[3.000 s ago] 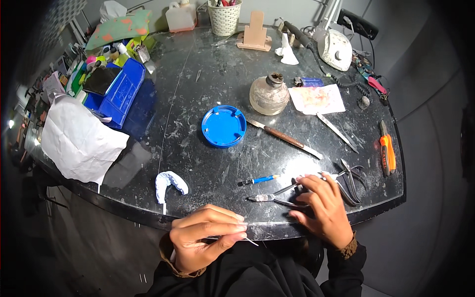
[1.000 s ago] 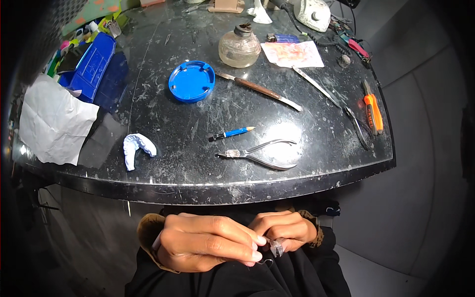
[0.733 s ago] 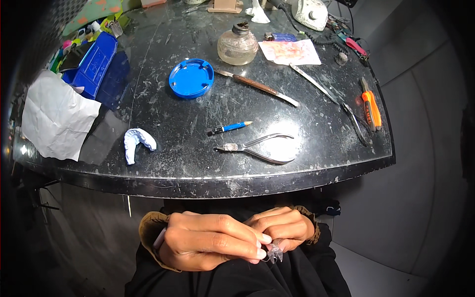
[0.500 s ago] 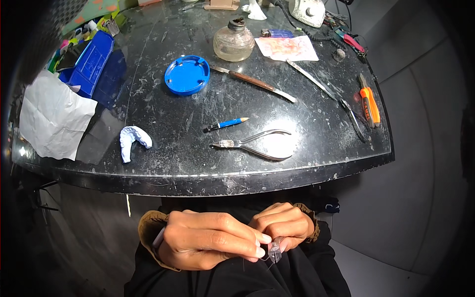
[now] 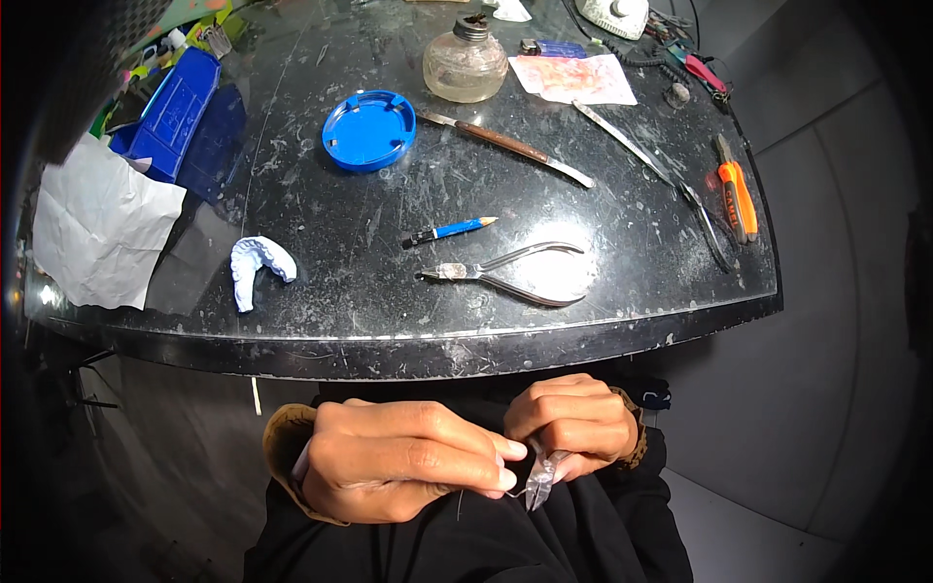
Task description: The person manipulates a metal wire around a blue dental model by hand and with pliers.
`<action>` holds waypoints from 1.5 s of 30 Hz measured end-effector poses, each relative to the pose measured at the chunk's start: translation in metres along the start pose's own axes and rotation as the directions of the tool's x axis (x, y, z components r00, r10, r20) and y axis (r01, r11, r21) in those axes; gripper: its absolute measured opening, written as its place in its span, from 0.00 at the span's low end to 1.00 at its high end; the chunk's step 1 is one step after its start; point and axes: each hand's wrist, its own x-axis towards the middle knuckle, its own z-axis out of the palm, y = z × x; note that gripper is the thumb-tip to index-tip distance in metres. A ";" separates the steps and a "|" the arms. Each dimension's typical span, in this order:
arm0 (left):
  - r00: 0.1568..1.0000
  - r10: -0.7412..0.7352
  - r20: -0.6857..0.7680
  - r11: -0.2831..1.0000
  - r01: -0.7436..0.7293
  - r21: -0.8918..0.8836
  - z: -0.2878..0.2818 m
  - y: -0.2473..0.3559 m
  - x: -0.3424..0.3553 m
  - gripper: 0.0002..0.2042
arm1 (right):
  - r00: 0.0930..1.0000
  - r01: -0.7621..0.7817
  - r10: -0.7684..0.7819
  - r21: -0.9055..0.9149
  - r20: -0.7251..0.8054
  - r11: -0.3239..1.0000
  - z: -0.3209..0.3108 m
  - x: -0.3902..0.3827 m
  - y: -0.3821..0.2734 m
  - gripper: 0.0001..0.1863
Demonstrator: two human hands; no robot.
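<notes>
Both my hands are together over my lap, below the table edge. My left hand (image 5: 403,457) pinches a thin bent wire (image 5: 515,494) between thumb and fingertips; a fine end of it hangs under the fingers. Closed in my right hand (image 5: 575,423) is a pair of pliers, and only its silvery jaws (image 5: 541,478) show, pointing down beside the wire. Its handles are hidden by the fingers, and whether the jaws grip the wire is too small to tell. On the table ahead lie another pair of pliers (image 5: 501,272) and a short blue pencil (image 5: 457,229).
A pale dental cast (image 5: 259,267) and white paper (image 5: 102,223) lie at left, near a blue bin (image 5: 175,117). Farther back are a round blue lid (image 5: 369,132), a wooden-handled spatula (image 5: 510,146) and a glass burner (image 5: 466,63). Orange-handled pliers (image 5: 739,201) rest at right.
My hands have shifted slightly, the right one up and to the right. The plier jaws have turned and show more of their length. The table sits a little higher in view.
</notes>
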 end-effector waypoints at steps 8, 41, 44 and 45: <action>0.999 -0.027 -0.038 0.993 0.031 0.112 -0.003 0.004 -0.006 0.10 | 0.996 0.004 0.000 -0.051 0.094 0.999 -0.001 -0.004 0.004 0.15; 0.976 0.130 -0.177 0.941 -0.066 0.332 -0.028 -0.005 -0.011 0.06 | 0.816 -0.576 0.190 -0.796 -0.546 0.184 -0.077 -0.008 -0.035 0.10; 0.974 0.095 -0.203 0.960 -0.036 0.277 -0.033 -0.005 -0.015 0.05 | 0.890 -0.454 0.256 -0.775 -0.376 0.439 -0.059 0.012 -0.027 0.13; 0.973 0.094 -0.212 0.959 -0.031 0.283 -0.036 -0.005 -0.018 0.05 | 0.924 -0.370 0.272 -0.800 -0.267 0.471 -0.052 0.021 -0.018 0.14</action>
